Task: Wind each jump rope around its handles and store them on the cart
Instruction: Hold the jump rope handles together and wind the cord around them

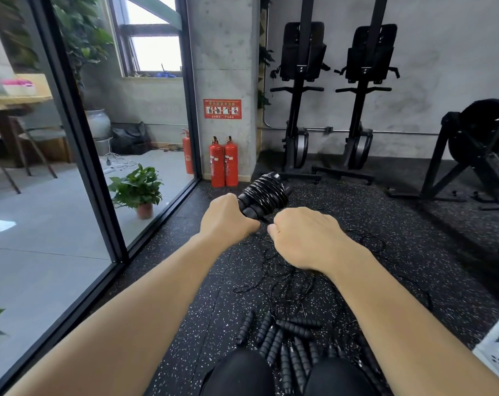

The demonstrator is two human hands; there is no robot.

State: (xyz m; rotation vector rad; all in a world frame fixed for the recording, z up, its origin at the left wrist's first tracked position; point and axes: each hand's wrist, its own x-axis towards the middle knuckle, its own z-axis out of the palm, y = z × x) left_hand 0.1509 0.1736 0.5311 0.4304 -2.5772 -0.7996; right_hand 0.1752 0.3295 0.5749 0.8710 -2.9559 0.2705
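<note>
Head view: the left hand point(228, 217) closes its grip around the near end of a jump rope bundle point(264, 195), 2 black handles side by side with black cord coiled around them in many turns. The bundle is held in the air, tilted up and away from the person, above the floor point(185, 281). The right hand point(302, 237) sits just beside it with fingers curled under; a short run of the bundle's cord goes into this fist, so its grip is closed on the cord, though the fingertips are hidden.

On the speckled black floor below the hands lies a tangle of loose cords point(285, 277). Nearer the person, a pile of ribbed black handles point(285, 347) lies just in front of the knees point(237, 375). A white perforated object point(496, 350) shows at the floor's right edge; it cannot be told what it is.

At the floor's far edge, 2 red fire extinguishers point(224, 164) stand against a concrete pillar, and 2 black machines point(299, 95) stand upright by the wall. A potted plant point(137, 190) stands behind the glass wall on the left.
</note>
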